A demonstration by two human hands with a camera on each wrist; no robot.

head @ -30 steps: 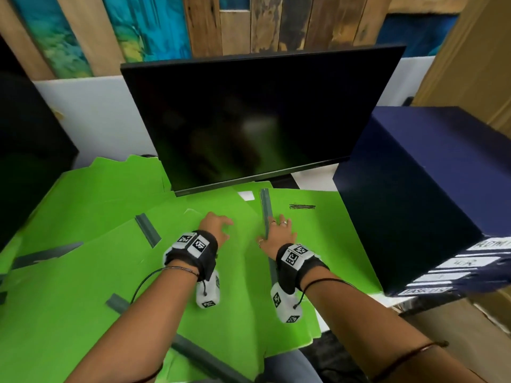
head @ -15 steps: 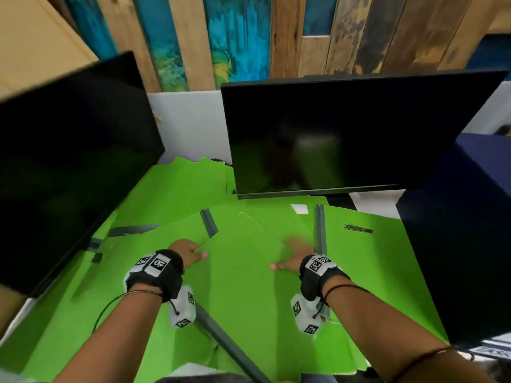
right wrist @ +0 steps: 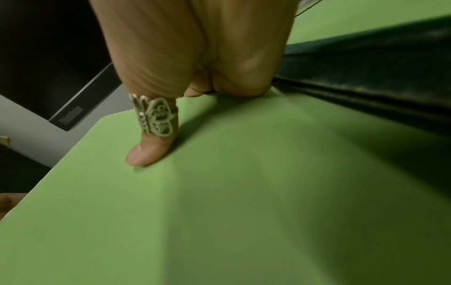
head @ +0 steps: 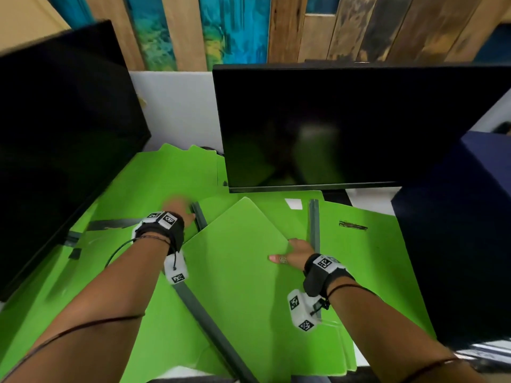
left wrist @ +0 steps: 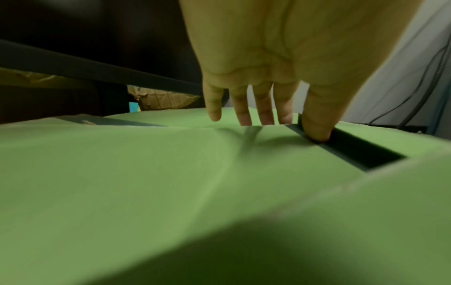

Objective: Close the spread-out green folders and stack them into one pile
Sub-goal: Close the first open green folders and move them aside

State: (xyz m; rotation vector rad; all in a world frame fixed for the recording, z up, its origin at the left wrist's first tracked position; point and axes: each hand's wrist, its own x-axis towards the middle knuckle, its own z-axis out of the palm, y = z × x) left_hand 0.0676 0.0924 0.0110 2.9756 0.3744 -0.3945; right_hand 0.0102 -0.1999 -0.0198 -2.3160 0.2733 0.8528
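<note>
Several open green folders point(head: 132, 272) with grey spine strips lie overlapping across the desk. My right hand point(head: 290, 254) pinches the right edge of the top green flap point(head: 237, 258). Its ringed thumb point(right wrist: 151, 150) lies on top of the flap point(right wrist: 244, 192) and the other fingers curl under the edge, beside a dark spine point(right wrist: 366, 77). My left hand point(head: 177, 212) is blurred and lies further left and back. Its straight fingers point(left wrist: 244, 115) touch a green folder point(left wrist: 146, 173), and the thumb presses at the edge of a grey spine strip point(left wrist: 354, 154).
A black monitor point(head: 345, 128) stands close behind the folders, and a second one point(head: 60, 134) stands at the left. A big navy box point(head: 456, 230) walls off the right side. Cables point(left wrist: 415, 86) hang at the back. The desk's front edge is under my forearms.
My head has turned left. The left hand has slid away to the left and back onto a spine strip. The right hand has gone from lying flat to pinching the flap's edge.
</note>
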